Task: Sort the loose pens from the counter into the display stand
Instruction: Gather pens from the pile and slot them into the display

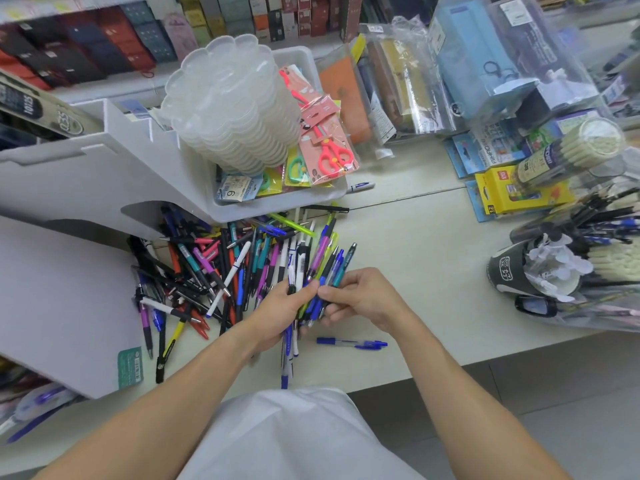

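Observation:
A big pile of loose pens (214,271) in many colours lies on the pale counter (415,258), partly under the white stepped display stand (86,168) at the left. My left hand (280,313) grips a fanned bunch of pens (311,268) just right of the pile. My right hand (360,299) pinches pens in that same bunch from the right, thumb and fingertips meeting my left thumb. One blue pen (351,342) lies alone below my right hand. Another pen (360,186) rests beside the tray's far corner.
A white tray (277,202) holds a stack of clear lids (228,109) and packaged scissors (329,150). Bagged pencil cases (398,84) lie at the back. Cups of pens (568,258) and a yellow box (519,192) crowd the right side. Shelves of boxes run along the far wall.

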`<state>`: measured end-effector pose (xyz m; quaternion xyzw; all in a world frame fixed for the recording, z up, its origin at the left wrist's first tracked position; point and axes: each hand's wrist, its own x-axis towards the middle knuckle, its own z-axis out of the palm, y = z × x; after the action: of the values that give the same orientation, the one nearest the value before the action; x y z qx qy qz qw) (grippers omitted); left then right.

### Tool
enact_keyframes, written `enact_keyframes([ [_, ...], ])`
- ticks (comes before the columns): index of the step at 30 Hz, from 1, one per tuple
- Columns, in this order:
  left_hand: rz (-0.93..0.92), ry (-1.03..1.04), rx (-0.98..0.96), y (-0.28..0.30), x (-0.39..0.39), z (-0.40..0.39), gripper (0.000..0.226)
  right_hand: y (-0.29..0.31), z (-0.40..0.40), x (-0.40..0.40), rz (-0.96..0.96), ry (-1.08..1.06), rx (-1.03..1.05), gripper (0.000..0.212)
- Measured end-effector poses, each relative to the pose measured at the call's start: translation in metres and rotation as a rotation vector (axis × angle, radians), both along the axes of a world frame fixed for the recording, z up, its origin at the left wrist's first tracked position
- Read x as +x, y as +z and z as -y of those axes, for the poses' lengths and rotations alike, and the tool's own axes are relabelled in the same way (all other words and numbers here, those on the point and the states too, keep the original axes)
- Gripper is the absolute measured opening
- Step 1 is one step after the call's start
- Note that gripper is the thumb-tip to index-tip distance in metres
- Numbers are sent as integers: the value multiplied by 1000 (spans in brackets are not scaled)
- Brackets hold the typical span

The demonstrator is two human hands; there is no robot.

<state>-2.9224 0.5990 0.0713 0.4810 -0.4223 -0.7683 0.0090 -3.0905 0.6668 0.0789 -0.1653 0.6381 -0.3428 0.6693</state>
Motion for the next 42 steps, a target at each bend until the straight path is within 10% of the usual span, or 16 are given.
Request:
enact_keyframes([
  [6,4,-68,55,-4,8,9,49,-22,2,1,-433,251,-68,40],
  [13,12,-121,113,-5,12,13,43,-31,0,-5,-169,-83,-176,86],
  [26,-31,53,422,-3,7,-13,25,-41,11,41,103,-638,-171,40],
  [42,-19,-8,67,-10,15,-32,17,-28,15,17,-49,-887,-281,13],
])
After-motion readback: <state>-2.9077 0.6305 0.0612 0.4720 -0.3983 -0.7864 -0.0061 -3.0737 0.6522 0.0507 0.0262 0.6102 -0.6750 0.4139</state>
